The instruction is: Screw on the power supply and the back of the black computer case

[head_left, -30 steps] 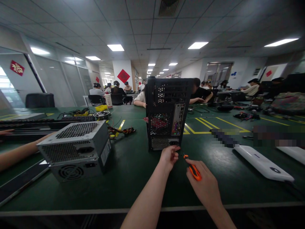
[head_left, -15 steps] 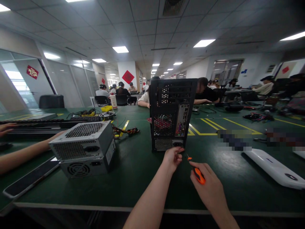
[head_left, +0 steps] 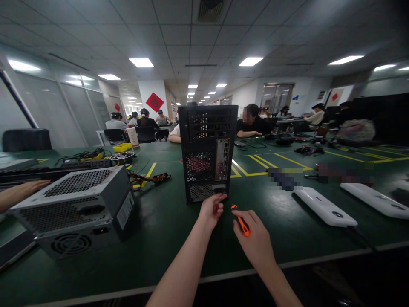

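Observation:
A black computer case stands upright on the green table, its rear side facing me. Low in that side sits a power supply with a perforated grille. My left hand is at the case's bottom right corner, fingertips close to the power supply's socket. Its fingers are curled together, and whatever they pinch is too small to make out. Just to the right, my right hand is wrapped round an orange and black screwdriver. The screwdriver's handle tilts up toward the case; its thin shaft is hard to see.
Two stacked grey power supplies stand at left, with a cable bundle behind. Another person's hand reaches in at far left. White devices lie at right. A metal bowl and white cup stand farther back.
My view has turned to the right, so the case and both hands appear farther left. Both hands keep nearly the same place beside the case. The screwdriver's shaft shows less clearly now.

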`<state>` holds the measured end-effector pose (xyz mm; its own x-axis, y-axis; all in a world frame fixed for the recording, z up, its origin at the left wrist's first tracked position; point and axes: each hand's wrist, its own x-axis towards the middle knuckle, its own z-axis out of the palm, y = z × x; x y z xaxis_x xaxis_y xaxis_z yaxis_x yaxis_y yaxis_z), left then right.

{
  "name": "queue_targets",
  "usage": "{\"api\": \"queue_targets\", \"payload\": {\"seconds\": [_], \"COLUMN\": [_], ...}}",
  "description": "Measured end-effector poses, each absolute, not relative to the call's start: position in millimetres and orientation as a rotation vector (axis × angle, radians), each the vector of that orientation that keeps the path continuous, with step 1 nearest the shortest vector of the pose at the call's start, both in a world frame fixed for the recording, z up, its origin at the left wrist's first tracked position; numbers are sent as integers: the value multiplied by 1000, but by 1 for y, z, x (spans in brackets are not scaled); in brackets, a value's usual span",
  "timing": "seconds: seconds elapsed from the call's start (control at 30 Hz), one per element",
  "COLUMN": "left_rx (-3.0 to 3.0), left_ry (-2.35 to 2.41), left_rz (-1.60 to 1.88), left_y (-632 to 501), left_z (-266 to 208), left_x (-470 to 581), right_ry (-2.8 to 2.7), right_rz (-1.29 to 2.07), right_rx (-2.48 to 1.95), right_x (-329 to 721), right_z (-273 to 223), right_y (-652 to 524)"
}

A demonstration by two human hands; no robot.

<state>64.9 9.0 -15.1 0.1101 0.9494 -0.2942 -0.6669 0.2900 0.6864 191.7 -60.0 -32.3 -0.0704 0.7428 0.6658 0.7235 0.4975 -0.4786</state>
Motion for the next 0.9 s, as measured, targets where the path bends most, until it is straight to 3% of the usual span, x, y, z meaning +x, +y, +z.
{"api": "queue_targets", "payload": {"seconds": [0.17,0.9], "left_rx": [433,436], "left_ry": [780,778], "left_rz": [1249,1232], "left_y": [9,10], "left_z": [-16,-15], "left_x": [65,64], "right_ry": [-1686,-1698], "right_rz": [278,35], "right_rx": [-1318,-1196], "right_x": [192,192], "right_z": [-29,-29], "right_y": [-63,-66]}}
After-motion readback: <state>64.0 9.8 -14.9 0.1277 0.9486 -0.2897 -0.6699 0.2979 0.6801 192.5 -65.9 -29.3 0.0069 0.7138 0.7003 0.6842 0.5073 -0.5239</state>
